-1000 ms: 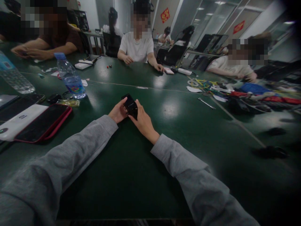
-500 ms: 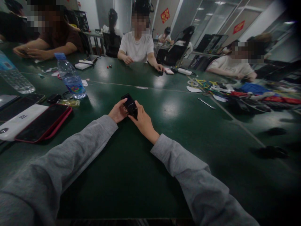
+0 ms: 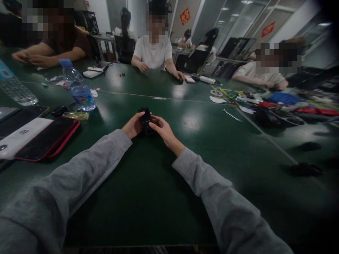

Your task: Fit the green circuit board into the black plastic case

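- Head view: black box at centre of frame, between both hands, above or on green table; contact can't tell.
- Left hand clamped on box's left side.
- Right hand: thumb on box's right side; full grip, can't tell.
- Progress, my read: box in hand, handling underway, not yet released; remainder unreadable.

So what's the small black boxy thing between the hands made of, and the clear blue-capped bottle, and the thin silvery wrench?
Small black boxy thing: probably hard plastic, dark and smooth; its edges look crisp, but metal is possible.
Clear blue-capped bottle: most likely thin, glossy plastic; it's see-through with highlights.
Thin silvery wrench: seems to be shiny metal; it gleams.
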`<move>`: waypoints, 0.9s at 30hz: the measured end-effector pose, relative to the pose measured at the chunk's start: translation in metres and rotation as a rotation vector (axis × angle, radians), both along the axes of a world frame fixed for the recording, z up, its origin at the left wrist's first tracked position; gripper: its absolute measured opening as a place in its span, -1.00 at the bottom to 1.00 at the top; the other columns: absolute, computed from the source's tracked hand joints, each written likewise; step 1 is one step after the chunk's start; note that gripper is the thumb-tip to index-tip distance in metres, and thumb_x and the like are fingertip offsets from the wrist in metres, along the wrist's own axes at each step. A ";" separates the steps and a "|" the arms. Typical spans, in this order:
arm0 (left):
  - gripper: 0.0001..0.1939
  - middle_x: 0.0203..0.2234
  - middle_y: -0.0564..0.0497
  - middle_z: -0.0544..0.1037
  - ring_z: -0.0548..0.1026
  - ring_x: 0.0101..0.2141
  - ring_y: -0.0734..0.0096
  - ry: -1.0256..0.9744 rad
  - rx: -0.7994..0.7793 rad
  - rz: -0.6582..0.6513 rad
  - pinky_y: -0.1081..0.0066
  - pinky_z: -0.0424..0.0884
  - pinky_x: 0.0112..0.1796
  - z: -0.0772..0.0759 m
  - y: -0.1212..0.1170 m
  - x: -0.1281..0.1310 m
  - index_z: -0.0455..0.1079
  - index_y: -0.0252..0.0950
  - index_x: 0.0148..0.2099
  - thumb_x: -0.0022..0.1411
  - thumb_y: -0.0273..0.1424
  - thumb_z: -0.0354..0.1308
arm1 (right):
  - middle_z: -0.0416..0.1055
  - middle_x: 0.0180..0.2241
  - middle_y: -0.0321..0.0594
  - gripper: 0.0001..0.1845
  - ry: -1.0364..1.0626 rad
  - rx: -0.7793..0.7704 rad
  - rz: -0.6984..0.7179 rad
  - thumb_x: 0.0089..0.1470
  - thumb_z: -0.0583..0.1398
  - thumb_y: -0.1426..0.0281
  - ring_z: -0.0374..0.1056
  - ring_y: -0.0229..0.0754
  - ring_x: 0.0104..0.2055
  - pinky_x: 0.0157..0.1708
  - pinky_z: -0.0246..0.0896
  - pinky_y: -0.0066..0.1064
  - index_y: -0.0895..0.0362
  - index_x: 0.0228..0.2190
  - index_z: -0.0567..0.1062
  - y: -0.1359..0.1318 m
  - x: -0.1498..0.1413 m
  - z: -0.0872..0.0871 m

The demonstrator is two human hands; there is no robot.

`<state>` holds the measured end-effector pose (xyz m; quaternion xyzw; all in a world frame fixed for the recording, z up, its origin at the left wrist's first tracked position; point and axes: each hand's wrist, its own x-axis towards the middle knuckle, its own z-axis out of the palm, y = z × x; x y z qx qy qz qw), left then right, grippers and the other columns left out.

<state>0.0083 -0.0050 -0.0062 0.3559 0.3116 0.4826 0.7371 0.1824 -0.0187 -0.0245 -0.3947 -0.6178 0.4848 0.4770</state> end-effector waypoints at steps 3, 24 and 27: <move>-0.48 -0.12 -0.18 0.68 0.61 -0.03 0.12 0.010 0.001 0.002 0.22 0.47 0.05 -0.001 0.001 0.001 0.54 -0.36 0.13 0.25 -0.14 0.34 | 0.58 0.04 -0.03 -0.32 0.014 -0.078 0.021 0.01 0.41 0.12 0.50 -0.01 0.12 0.20 0.39 0.00 0.10 0.11 0.45 0.000 0.004 0.004; -0.42 -0.21 -0.09 0.60 0.56 -0.10 0.25 0.172 0.097 0.170 0.21 0.44 0.04 -0.013 0.001 0.011 0.47 -0.35 0.01 -0.07 -0.51 0.57 | 0.58 -0.20 -0.20 -0.32 0.336 -0.287 -0.149 -0.20 0.48 0.15 0.53 -0.11 -0.16 -0.12 0.48 -0.23 0.06 -0.06 0.43 0.014 0.014 -0.003; -0.44 -0.23 -0.07 0.61 0.57 -0.16 0.30 0.172 0.104 0.168 0.19 0.43 0.06 -0.014 0.002 0.011 0.47 -0.36 0.00 -0.07 -0.54 0.55 | 0.54 -0.29 -0.31 -0.34 0.401 -0.295 -0.136 -0.29 0.53 0.17 0.48 -0.20 -0.28 -0.23 0.43 -0.34 0.05 -0.15 0.46 0.012 0.013 -0.001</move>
